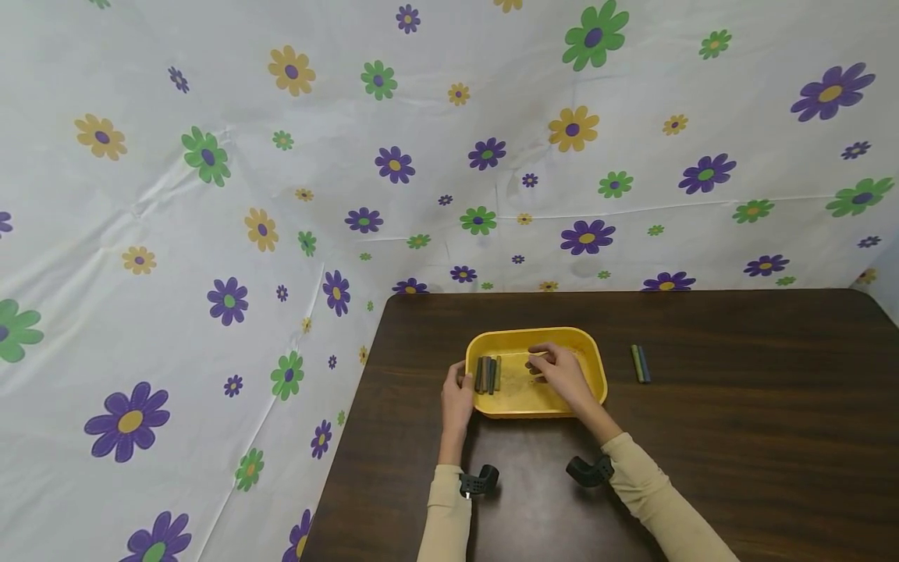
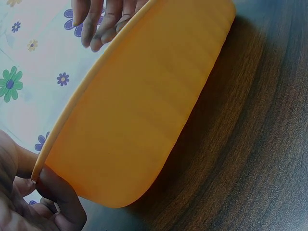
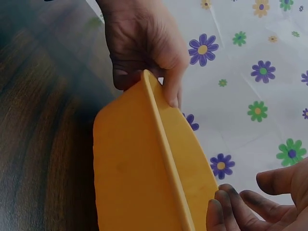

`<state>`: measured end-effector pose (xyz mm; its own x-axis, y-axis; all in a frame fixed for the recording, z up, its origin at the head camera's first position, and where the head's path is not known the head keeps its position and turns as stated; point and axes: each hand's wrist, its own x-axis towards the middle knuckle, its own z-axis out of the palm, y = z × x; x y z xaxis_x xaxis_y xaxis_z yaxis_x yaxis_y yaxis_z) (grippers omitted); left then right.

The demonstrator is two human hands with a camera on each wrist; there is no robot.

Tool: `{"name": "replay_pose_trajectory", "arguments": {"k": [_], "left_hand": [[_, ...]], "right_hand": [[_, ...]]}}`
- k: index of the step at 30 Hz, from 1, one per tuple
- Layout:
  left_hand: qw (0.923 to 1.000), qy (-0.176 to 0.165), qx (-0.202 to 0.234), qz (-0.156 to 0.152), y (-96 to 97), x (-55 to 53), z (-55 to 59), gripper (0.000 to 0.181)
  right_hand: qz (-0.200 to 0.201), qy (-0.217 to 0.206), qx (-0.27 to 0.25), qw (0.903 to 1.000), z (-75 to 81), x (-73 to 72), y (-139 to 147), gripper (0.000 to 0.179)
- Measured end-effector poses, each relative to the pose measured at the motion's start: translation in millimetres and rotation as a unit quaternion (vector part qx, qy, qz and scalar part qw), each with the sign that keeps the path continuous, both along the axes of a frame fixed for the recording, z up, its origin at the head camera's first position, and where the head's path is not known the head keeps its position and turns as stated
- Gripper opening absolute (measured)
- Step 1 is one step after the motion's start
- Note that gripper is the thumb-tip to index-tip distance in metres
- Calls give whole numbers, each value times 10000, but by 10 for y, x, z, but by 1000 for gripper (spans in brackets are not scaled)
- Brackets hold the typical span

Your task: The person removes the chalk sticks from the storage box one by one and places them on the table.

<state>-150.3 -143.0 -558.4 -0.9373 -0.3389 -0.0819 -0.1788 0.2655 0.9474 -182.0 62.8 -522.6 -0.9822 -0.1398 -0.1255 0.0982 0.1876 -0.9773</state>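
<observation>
A yellow plastic tray (image 1: pixel 530 414) sits on the table, with several short crayon-like sticks (image 1: pixel 488 375) in dark and olive colours lying side by side at its left end. My left hand (image 1: pixel 458 396) grips the tray's left rim; in the left wrist view its thumb and fingers pinch the rim's corner. Over the right half of the tray is my right hand (image 1: pixel 559 375), its fingers loosely bent. The right wrist view shows its thumb apart from the fingers (image 3: pixel 240 211), nothing between them, and dark smudges on the fingertips.
Two more sticks, one green (image 1: pixel 637 364) and one blue (image 1: pixel 644 364), lie together on the dark wooden table (image 1: pixel 737 406) right of the tray. A white flowered sheet (image 1: pixel 421 117) hangs behind the table and along its left side.
</observation>
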Motion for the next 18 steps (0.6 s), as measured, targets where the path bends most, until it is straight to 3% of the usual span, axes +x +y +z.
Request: {"name": "replay_pose_trajectory", "arguments": {"k": [11, 18], "left_hand": [[10000, 23, -55, 2, 11, 1, 12, 31], [10000, 32, -17, -1, 8, 9, 9, 31]], "right_hand": [[51, -83, -44, 9999, -32, -14, -148, 34], [1, 7, 213, 9998, -108, -6, -280, 32]]}}
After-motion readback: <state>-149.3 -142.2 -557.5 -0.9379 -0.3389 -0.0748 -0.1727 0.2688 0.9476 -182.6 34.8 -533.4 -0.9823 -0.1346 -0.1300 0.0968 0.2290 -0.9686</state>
